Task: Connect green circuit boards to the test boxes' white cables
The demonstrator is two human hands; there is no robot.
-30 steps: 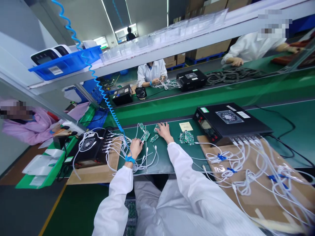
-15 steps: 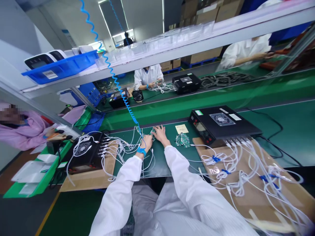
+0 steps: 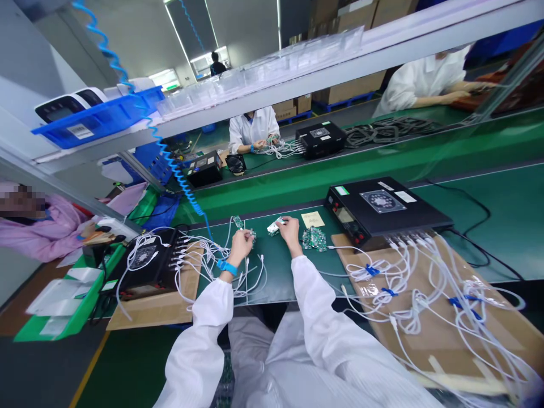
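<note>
My left hand (image 3: 242, 247), with a blue wrist strap (image 3: 226, 267), is closed on a small green circuit board (image 3: 252, 235) at the mat's left part. My right hand (image 3: 290, 231) pinches a small white-and-green board (image 3: 275, 226) a short way to the right. Beside my right hand lies a pile of green circuit boards (image 3: 314, 239), just below a yellow paper note (image 3: 313, 220). Another small board (image 3: 238, 221) with a white cable stands behind my left hand. White cables (image 3: 212, 255) lie tangled left of it.
Black power boxes stand at right (image 3: 385, 209) and left (image 3: 147, 263), on cardboard with white cables. A blue coiled cord (image 3: 178, 177) hangs from above left. A shelf (image 3: 263, 93) crosses overhead. Co-workers sit opposite and at the left.
My hands have moved apart: the left one to the left, the right one slightly right, now lifting a white-and-green board. The blue coiled cord has swung left.
</note>
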